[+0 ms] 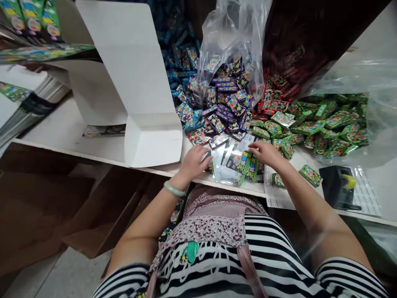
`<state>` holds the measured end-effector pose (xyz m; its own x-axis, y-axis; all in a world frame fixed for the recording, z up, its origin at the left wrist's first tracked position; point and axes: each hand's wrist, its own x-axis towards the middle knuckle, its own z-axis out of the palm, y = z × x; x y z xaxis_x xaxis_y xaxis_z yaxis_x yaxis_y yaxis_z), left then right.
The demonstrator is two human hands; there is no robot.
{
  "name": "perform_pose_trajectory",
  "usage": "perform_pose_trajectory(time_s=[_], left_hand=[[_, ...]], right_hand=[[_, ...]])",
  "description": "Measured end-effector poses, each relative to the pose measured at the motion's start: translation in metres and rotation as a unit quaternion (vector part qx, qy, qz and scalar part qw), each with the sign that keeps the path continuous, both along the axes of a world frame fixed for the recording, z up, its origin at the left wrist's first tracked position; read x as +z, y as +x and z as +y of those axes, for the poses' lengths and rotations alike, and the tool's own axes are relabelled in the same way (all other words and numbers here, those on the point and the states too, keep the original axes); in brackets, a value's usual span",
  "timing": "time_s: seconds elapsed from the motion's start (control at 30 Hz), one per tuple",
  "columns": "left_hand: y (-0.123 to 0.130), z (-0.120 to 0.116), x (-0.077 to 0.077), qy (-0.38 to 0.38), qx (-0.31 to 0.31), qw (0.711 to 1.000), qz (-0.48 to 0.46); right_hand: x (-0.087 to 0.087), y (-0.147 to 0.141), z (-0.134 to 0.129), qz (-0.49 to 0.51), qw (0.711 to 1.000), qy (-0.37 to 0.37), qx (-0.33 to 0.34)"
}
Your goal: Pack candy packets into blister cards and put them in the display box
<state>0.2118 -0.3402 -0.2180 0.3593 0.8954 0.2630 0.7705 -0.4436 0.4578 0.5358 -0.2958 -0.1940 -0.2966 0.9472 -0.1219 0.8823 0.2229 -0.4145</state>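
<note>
Several packets (237,162) lie along the near edge of the bench (62,130) between the half-curled left hand (194,161) and right hand (266,153); whether either grips, I cannot tell.

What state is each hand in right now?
Left hand: partly curled by the plastic packaging; hold unclear.
Right hand: fingertips at the plastic packaging; grip unclear.

A black-and-white striped top (273,238) is worn under a flower-patterned apron (214,227) with pinkish straps (249,265), plus a pale green bangle (174,189).
</note>
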Motion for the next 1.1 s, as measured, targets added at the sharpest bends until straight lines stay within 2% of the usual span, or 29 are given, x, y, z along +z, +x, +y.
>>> perform_pose_trajectory(time_s=[0.1,0.2,0.33,0.43,0.6,0.73,0.9,1.1], left_hand=[[0.048,0.024,-0.005,-0.040,-0.046,0.995,0.084],[0.065,0.033,-0.010,-0.056,-0.021,0.991,0.116],[0.062,0.023,-0.012,-0.093,-0.010,0.990,0.110],[0.057,0.014,-0.012,-0.132,-0.043,0.983,0.117],[0.055,0.004,-0.009,-0.161,-0.083,0.977,0.110],[0.062,-0.001,-0.009,-0.164,-0.059,0.981,0.086],[0.073,-0.004,-0.015,-0.170,-0.026,0.982,0.084],[0.084,-0.018,-0.017,-0.143,0.005,0.989,0.045]], right_hand=[[-0.010,-0.032,0.025,-0.040,0.998,0.018,0.033],[-0.016,-0.052,0.048,-0.029,0.998,0.039,0.028],[-0.023,-0.046,0.056,-0.014,0.998,0.056,0.030],[-0.027,-0.037,0.045,-0.050,0.997,0.048,0.029],[-0.027,-0.042,0.023,-0.112,0.989,0.023,0.090],[-0.022,-0.048,0.017,-0.131,0.988,0.021,0.079],[-0.014,-0.054,0.016,-0.173,0.979,0.017,0.103],[-0.005,-0.046,0.020,-0.122,0.989,-0.003,0.081]])
